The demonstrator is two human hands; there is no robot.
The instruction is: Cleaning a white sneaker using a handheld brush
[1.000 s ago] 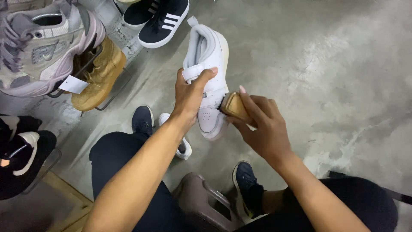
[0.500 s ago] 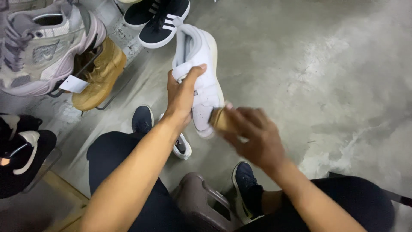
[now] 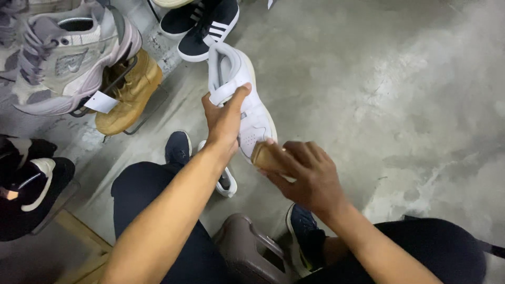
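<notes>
The left hand [image 3: 225, 118] grips a white high-top sneaker [image 3: 242, 100] held above the concrete floor [image 3: 379, 84]. The right hand [image 3: 307, 176] is clamped on a wooden brush [image 3: 265, 156] at the sneaker's toe. Left of the sneaker, a white tag [image 3: 101, 102] hangs by a tan boot [image 3: 129, 94].

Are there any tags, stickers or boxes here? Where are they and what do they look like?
Paper tag: small white slanted rectangle, hanging between the big grey sneaker and the tan boot on the rack at the left.
Small white scrap: at the top edge, cut off; cannot tell what it is.
No boxes, signs or screens show.
The left hand holds a white shoe with no tag showing.
</notes>
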